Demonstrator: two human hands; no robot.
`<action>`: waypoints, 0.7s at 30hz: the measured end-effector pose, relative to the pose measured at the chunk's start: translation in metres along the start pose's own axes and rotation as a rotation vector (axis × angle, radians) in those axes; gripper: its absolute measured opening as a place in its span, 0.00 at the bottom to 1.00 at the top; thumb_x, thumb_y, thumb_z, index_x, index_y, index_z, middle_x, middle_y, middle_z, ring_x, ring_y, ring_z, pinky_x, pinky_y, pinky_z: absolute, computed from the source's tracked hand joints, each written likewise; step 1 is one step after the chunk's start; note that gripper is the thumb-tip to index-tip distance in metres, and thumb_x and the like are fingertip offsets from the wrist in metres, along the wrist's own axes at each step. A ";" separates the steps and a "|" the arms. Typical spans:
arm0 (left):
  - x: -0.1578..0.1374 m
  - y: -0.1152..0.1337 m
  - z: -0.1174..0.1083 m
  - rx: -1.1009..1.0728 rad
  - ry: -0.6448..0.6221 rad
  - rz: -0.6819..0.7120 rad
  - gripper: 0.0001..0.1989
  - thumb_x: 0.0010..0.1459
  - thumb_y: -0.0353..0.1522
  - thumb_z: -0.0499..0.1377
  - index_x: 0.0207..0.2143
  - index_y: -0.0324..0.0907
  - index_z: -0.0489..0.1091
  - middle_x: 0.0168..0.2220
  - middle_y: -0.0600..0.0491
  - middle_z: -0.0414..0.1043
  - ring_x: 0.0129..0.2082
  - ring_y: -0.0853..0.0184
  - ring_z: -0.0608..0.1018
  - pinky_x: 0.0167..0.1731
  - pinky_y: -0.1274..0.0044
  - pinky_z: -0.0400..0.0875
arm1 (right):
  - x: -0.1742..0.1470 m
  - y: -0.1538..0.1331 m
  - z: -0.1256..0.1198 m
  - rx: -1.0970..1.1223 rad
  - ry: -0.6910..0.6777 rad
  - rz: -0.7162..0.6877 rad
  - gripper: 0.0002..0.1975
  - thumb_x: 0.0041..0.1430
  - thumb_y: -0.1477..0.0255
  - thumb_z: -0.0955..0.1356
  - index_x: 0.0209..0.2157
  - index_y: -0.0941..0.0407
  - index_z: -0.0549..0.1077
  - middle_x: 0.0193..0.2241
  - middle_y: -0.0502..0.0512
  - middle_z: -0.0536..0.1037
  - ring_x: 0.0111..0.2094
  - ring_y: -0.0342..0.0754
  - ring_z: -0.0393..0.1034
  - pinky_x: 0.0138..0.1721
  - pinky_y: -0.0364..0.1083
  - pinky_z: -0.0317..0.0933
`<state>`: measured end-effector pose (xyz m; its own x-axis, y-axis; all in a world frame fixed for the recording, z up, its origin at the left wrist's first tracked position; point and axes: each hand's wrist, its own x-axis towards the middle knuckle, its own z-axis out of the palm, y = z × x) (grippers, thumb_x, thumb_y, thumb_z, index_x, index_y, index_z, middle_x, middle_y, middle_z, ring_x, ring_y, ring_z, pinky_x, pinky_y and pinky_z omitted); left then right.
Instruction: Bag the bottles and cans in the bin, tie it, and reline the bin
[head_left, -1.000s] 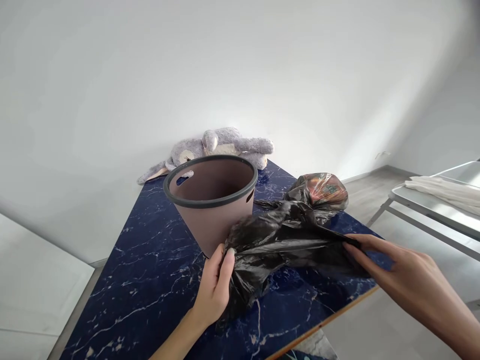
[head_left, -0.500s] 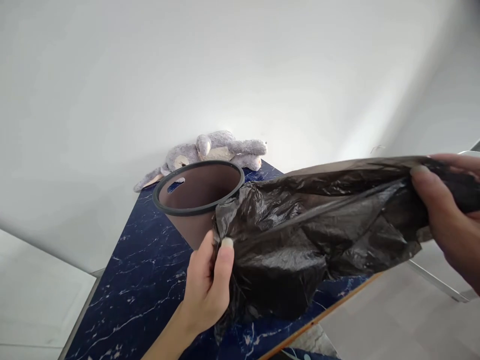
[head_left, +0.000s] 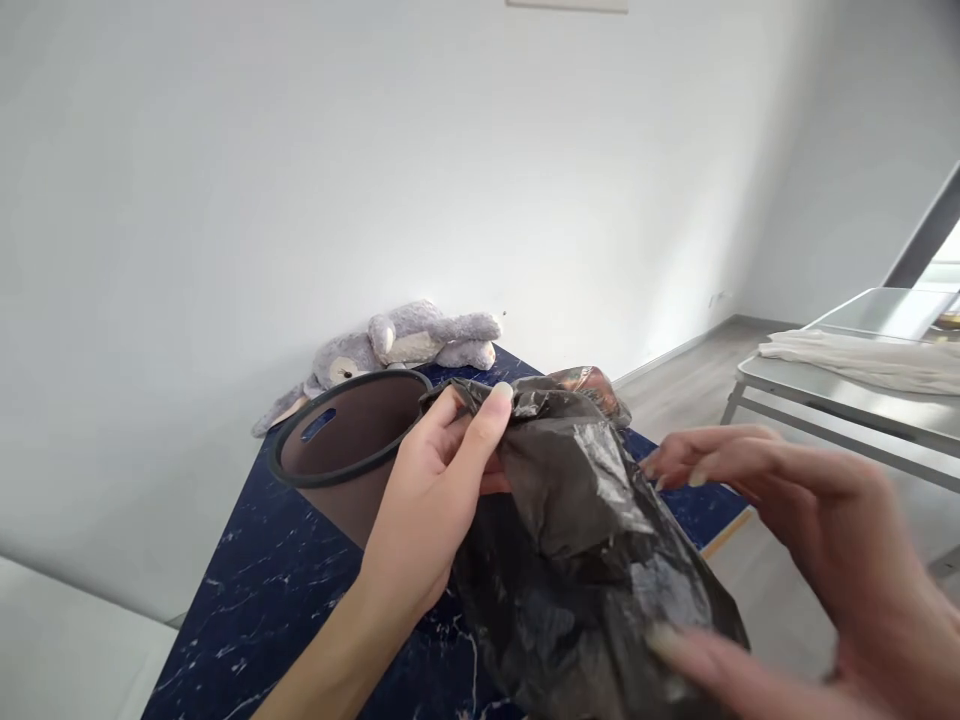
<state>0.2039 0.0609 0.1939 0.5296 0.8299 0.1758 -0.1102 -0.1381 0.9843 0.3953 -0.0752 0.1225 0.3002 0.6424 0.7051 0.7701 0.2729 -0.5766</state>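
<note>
A thin black plastic bag (head_left: 592, 540) hangs crumpled in front of me. My left hand (head_left: 442, 470) pinches its upper edge between thumb and fingers. Over on the right, my right hand (head_left: 810, 540) has its thumb and fingers spread apart beside the bag, slightly blurred; the thumb overlaps the bag's lower part. Just behind my left hand is a brown trash can (head_left: 330, 450) with a dark rim and an oval handle hole. Part of its wall is hidden by my left hand.
A grey plush toy (head_left: 405, 340) lies against the wall on the dark blue marbled table (head_left: 255, 570). To the right stands a glass-topped table (head_left: 847, 395) with a white cloth (head_left: 870, 360) on it. Grey floor lies between the two tables.
My right hand has let go of the bag's far end and opened. The bag, stretched out sideways before, now hangs down from my left hand. The view has turned right.
</note>
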 end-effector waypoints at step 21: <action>-0.007 0.015 0.057 0.189 -0.092 0.107 0.39 0.56 0.37 0.74 0.59 0.56 0.50 0.52 0.50 0.78 0.48 0.56 0.85 0.45 0.67 0.82 | 0.018 0.022 -0.043 0.453 -0.152 0.287 0.09 0.69 0.56 0.71 0.42 0.45 0.75 0.34 0.49 0.78 0.34 0.48 0.76 0.29 0.38 0.73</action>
<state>0.2466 0.0222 0.2084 0.5984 0.7538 0.2714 -0.0149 -0.3283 0.9445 0.4423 -0.0881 0.1402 0.3522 0.8232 0.4454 0.3403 0.3307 -0.8803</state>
